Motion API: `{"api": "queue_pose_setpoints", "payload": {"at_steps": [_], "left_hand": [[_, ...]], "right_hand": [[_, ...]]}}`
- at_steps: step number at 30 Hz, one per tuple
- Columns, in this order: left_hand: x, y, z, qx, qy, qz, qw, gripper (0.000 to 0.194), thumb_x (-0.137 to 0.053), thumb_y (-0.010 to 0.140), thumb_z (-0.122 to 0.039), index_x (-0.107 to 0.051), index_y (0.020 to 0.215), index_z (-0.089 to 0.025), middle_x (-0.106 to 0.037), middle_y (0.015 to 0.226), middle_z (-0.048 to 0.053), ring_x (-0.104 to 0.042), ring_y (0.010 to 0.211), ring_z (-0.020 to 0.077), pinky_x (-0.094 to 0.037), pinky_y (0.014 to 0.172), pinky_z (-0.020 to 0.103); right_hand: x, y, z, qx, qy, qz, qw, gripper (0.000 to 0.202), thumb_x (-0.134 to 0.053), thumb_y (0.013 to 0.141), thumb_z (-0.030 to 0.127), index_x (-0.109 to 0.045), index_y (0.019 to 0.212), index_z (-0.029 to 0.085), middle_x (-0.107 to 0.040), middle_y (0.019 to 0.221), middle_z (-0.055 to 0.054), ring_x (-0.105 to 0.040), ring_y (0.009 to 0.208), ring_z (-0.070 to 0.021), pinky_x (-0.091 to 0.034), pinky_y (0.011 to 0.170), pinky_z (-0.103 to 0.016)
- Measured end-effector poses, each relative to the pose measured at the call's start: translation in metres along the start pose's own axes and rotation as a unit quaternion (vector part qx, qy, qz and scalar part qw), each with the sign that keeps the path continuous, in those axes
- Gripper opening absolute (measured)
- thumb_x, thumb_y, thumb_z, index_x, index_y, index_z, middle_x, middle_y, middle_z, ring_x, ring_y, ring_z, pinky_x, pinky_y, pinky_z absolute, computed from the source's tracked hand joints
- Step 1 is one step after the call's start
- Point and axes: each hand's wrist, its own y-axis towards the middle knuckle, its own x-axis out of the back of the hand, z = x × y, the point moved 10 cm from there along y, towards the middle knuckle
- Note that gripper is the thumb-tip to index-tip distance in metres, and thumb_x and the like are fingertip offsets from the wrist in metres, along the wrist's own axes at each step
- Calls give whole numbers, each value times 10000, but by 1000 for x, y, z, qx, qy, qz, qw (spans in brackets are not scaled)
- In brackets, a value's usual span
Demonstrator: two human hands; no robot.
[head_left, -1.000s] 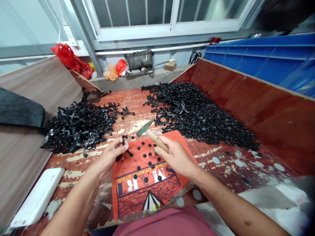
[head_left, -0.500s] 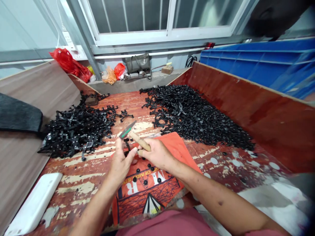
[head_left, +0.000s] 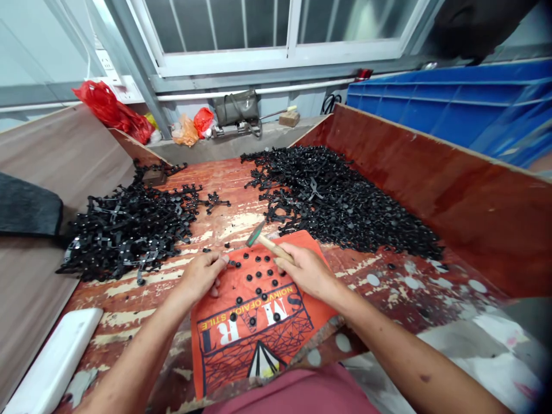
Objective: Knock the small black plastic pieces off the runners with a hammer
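Note:
In the head view my right hand [head_left: 304,269] is wrapped round the wooden handle of a small hammer [head_left: 276,248], its metal head with a green band pointing up and left. My left hand [head_left: 203,276] is closed, thumb and forefinger pinched on a small black part [head_left: 232,263] that is mostly hidden at the fingertips. Several small round black pieces [head_left: 259,291] lie spread over an orange printed cloth [head_left: 297,339] between and below my hands. The hammer head is above the cloth's far edge, apart from my left hand.
A heap of black jointed parts [head_left: 129,230] lies on the left; a larger black heap [head_left: 345,201] lies on the right. Wooden boards [head_left: 452,172] wall the worn red table. A white oblong object [head_left: 56,356] lies front left. A blue crate [head_left: 452,109] stands behind the right board.
My hands have moved apart: the right hand with the hammer has gone right, the left hand slightly left and down. More of the round black pieces on the cloth now show. The view has shifted slightly.

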Motion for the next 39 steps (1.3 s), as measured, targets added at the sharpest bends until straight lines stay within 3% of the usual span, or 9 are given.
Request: {"api": "queue_pose_setpoints", "payload": {"at_steps": [6,11,16,21,26,32,39], "left_hand": [[-9,5,-4,-4,103,-7,995,342,-448,852,-518,-486,698,-215,-508,475,-67,-544,324,143,-356,350,220],[-6,6,-3,9,132,-24,991,315,-463,861,-480,-497,695,-214,-540,477,-52,-580,348,160,-350,360,217],[-5,10,4,24,123,-28,992,304,-464,873,-468,-528,729,-208,-550,453,-40,-563,322,158,-346,344,211],[-5,11,12,30,87,-31,995,333,-424,881,-509,-518,767,-211,-519,481,-57,-515,312,134,-398,339,221],[-5,12,12,18,83,-28,996,376,-451,858,-546,-585,869,-195,-526,494,-57,-526,321,141,-391,344,224],[-7,10,8,-1,110,-36,993,327,-461,867,-500,-568,784,-202,-521,500,-53,-549,356,148,-387,371,222],[-4,6,1,-33,144,-62,987,334,-450,888,-487,-616,814,-207,-517,506,-48,-546,413,144,-358,428,218]], "right_hand": [[0,-16,-18,-7,-36,9,999,136,-532,930,273,-656,944,220,-648,713,27,-561,619,-139,-338,568,-246],[4,-22,3,27,-66,7,997,234,-494,972,319,-690,1082,256,-723,831,0,-637,710,-167,-405,615,-257],[0,-23,34,83,-104,13,991,423,-448,996,313,-538,1401,398,-754,1108,0,-697,859,-200,-522,725,-307],[-1,-18,43,91,-109,16,990,457,-440,1013,302,-465,1446,445,-750,1138,31,-705,771,-173,-535,669,-285],[3,-17,39,94,-95,7,991,491,-456,1012,263,-437,1431,516,-678,1284,80,-715,867,-159,-535,720,-279],[-4,-17,26,59,-112,18,992,474,-485,995,281,-472,1434,459,-711,1232,37,-717,811,-180,-527,675,-293],[-8,-16,35,62,-111,15,992,439,-500,989,290,-527,1418,379,-765,1086,-9,-720,876,-205,-529,724,-309]]}}
